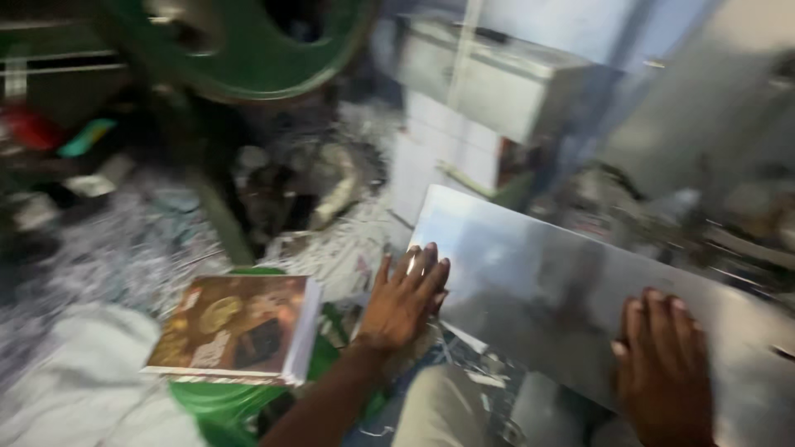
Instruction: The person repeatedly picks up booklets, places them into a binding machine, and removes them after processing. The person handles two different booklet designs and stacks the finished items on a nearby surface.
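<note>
- The left hand [403, 300] is laid flat, fingers spread and unclenched, against the left edge of a large shiny rectangular metal sheet [546, 281]; nothing is gripped, only pressed.
- The right hand [662, 368] is rested palm-down on the sheet's near right part, fingers extended, likewise released.
- The sheet is held tilted across the lap, running from centre to the near right.
- The step in hand is judged to be steadying or sliding the sheet; even pressure from both palms is called for next.
- A stack of printed cards with a brown picture [236, 327] is set on a green stool [219, 401], just left of the left hand.
- A green machine wheel [248, 50] is seen far left, blurred.
</note>
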